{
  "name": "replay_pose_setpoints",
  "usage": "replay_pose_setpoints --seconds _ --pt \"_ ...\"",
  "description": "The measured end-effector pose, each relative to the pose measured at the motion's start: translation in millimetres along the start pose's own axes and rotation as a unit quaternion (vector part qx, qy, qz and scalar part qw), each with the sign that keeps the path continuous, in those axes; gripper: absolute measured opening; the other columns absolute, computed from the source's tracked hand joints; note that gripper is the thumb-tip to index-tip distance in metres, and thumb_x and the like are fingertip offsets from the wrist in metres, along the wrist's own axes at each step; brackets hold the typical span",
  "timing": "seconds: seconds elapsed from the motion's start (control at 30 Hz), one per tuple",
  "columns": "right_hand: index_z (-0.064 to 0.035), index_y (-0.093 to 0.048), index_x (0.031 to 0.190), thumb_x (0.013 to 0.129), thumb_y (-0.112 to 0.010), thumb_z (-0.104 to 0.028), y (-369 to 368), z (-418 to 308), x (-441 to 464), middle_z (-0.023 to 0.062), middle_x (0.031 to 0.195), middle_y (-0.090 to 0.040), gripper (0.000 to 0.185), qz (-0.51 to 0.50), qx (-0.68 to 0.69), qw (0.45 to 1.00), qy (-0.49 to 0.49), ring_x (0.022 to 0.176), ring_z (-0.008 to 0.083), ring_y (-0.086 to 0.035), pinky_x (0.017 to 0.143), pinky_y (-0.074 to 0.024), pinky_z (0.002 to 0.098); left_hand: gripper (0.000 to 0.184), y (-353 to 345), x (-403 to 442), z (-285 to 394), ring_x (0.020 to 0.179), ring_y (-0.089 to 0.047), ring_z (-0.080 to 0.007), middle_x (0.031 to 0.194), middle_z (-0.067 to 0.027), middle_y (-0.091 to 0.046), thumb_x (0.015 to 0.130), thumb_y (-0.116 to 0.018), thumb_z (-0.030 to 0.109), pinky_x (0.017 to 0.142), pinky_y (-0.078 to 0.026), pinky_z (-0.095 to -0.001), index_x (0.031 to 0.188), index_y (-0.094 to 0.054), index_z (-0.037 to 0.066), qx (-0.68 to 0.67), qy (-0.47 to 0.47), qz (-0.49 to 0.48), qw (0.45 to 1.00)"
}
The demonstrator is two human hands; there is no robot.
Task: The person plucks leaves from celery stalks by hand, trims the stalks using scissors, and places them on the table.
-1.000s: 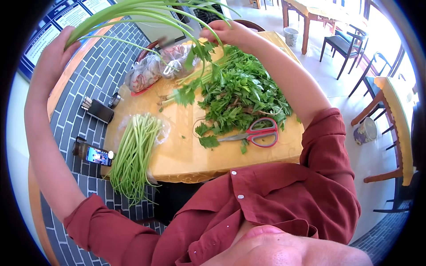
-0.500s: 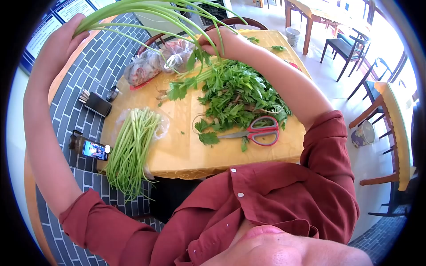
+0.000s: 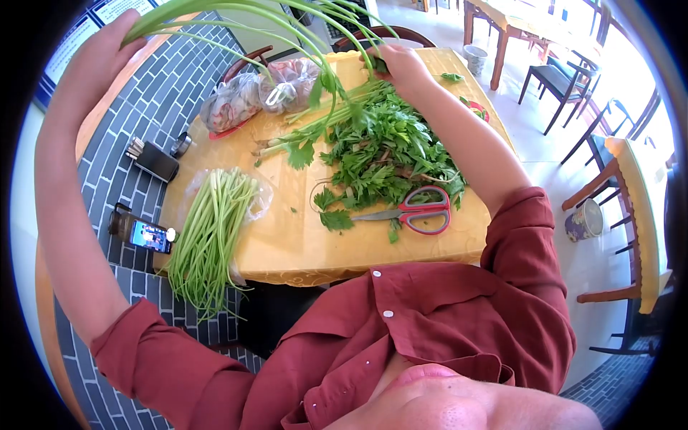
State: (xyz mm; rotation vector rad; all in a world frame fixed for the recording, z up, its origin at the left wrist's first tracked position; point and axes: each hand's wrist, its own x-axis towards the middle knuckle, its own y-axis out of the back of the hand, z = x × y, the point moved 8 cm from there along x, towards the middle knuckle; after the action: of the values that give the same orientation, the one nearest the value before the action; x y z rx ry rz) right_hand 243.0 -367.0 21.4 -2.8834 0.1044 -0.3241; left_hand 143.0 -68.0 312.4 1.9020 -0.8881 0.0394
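Note:
My left hand (image 3: pixel 102 61), raised at the upper left, is closed round the base of a bunch of long celery stalks (image 3: pixel 236 8). They arch across the top of the view to the right. My right hand (image 3: pixel 403 70) is closed on green leaves (image 3: pixel 378 64) near the stalks' far ends. Below it lies a heap of celery leaves (image 3: pixel 387 143) on the yellow tablecloth (image 3: pixel 287 247). Red-handled scissors (image 3: pixel 424 210) rest partly open at the heap's near edge. Stripped celery stalks (image 3: pixel 211 236) lie on a clear plastic bag at the table's left.
Tied plastic bags with contents (image 3: pixel 251 97) sit at the table's back left. Along the left edge stand a phone (image 3: pixel 150 236) and a black holder (image 3: pixel 155 164). A brick-pattern wall (image 3: pixel 147 97) borders that side. Chairs (image 3: pixel 562 86) and other tables are at the right.
My right hand has moved right along the stalks, away from my left hand, and now has dark leaves in its fingers. My left hand keeps its grip, nearly still.

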Motion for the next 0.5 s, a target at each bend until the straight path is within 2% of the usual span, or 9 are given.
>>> replay_pose_setpoints --seconds 0.03,0.1,0.2,0.23,0.33,0.43,0.5 --pt "-0.0112 -0.065 0.106 0.084 -0.061 -0.025 -3.1 1.2 -3.8 0.0049 0.089 -0.064 0.026 -0.051 -0.112 0.992 0.001 0.077 0.0118 -0.057 0.070 -0.0474 0.0267 0.022 2.3 -0.8 0.0 0.089 -0.057 -0.0362 0.093 -0.0192 -0.059 0.091 -0.051 0.019 0.076 -0.044 -0.0391 0.108 -0.047 0.005 0.004 -0.009 0.004 1.000" --pt "-0.0091 -0.060 0.119 0.086 -0.060 -0.022 -10.6 9.5 -9.5 0.0045 0.102 -0.063 0.035 -0.150 -0.329 0.932 0.003 0.096 0.0103 -0.056 0.082 -0.0469 0.0306 0.023 6.0 -3.2 -1.5 0.091 -0.056 -0.0367 0.096 -0.0194 -0.059 0.091 -0.050 0.019 0.078 -0.044 -0.0395 0.109 -0.047 0.005 0.011 -0.025 0.011 1.000" --pt "-0.0120 -0.052 0.129 0.087 -0.060 -0.023 -31.9 4.6 -15.9 0.0053 0.107 -0.063 0.045 -0.212 -0.268 0.939 0.050 0.100 0.0119 -0.056 0.088 -0.0434 0.0295 0.025 5.3 2.7 -11.9 0.095 -0.056 -0.0361 0.100 -0.0194 -0.058 0.092 -0.050 0.020 0.080 -0.044 -0.0390 0.112 -0.047 0.005 0.042 -0.049 0.033 0.997" --pt "-0.0130 -0.054 0.127 0.089 -0.058 -0.024 -37.3 0.3 -20.8 0.0074 0.112 -0.062 0.040 -0.223 -0.262 0.937 0.054 0.101 0.0167 -0.058 0.092 -0.0420 0.0311 0.026 5.7 2.5 -12.3 0.096 -0.056 -0.0359 0.101 -0.0192 -0.058 0.092 -0.050 0.021 0.081 -0.043 -0.0387 0.112 -0.047 0.005 0.045 -0.052 0.044 0.997" --pt "-0.0035 -0.060 0.116 0.089 -0.054 -0.025 -52.9 1.2 -40.8 0.0114 0.107 -0.063 0.035 -0.280 -0.127 0.951 -0.030 0.093 0.0212 -0.061 0.088 -0.0427 0.0306 0.026 6.7 0.3 -12.0 0.097 -0.056 -0.0352 0.103 -0.0186 -0.057 0.092 -0.050 0.021 0.081 -0.043 -0.0382 0.113 -0.046 0.005 0.052 -0.062 0.058 0.995" --pt "0.0029 -0.058 0.111 0.093 -0.046 -0.019 -50.8 13.7 -40.9 0.0162 0.104 -0.063 0.031 -0.312 0.001 0.943 -0.116 0.092 0.0231 -0.063 0.089 -0.0447 0.0312 0.024 5.6 0.9 -16.1 0.095 -0.056 -0.0347 0.101 -0.0179 -0.057 0.092 -0.050 0.020 0.081 -0.043 -0.0380 0.111 -0.046 0.005 0.048 -0.069 0.032 0.996" --pt "0.0061 -0.052 0.116 0.094 -0.045 -0.015 -47.9 13.0 -50.3 0.0185 0.100 -0.063 0.031 -0.309 0.055 0.939 -0.139 0.092 0.0235 -0.063 0.085 -0.0483 0.0327 0.023 3.2 1.6 -18.5 0.094 -0.056 -0.0346 0.098 -0.0176 -0.057 0.092 -0.049 0.020 0.080 -0.043 -0.0377 0.109 -0.046 0.005 0.044 -0.068 0.011 0.997"
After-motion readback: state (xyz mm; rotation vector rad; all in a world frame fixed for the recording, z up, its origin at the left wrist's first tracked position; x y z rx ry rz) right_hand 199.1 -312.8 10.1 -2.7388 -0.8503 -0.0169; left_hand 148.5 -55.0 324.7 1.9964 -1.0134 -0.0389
